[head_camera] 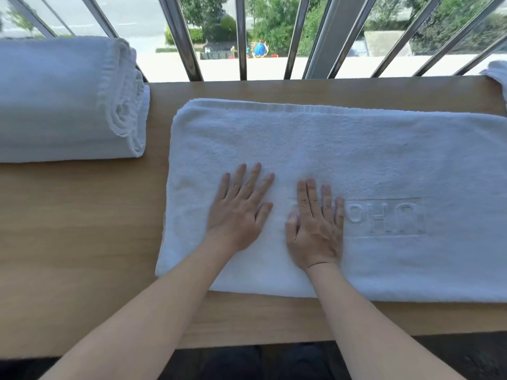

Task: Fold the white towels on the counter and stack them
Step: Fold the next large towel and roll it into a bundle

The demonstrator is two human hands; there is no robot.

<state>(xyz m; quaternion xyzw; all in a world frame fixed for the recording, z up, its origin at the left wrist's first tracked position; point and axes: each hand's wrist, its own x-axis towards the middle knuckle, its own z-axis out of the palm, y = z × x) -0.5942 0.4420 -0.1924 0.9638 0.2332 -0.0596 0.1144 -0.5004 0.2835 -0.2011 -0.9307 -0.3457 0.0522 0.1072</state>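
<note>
A white towel [356, 160] lies flat on the wooden counter [68, 229], folded lengthwise and running off the right edge of view, with embossed letters near its front right. My left hand [241, 209] and my right hand [315, 229] both press flat on its left half, fingers straight and spread, side by side. A stack of folded white towels [63, 100] sits at the back left of the counter, apart from the flat towel.
Part of another white towel [498, 75] shows at the far right edge. Slanted metal window bars [241, 37] stand right behind the counter's back edge. Bare wood lies left of the flat towel and along the counter's front edge.
</note>
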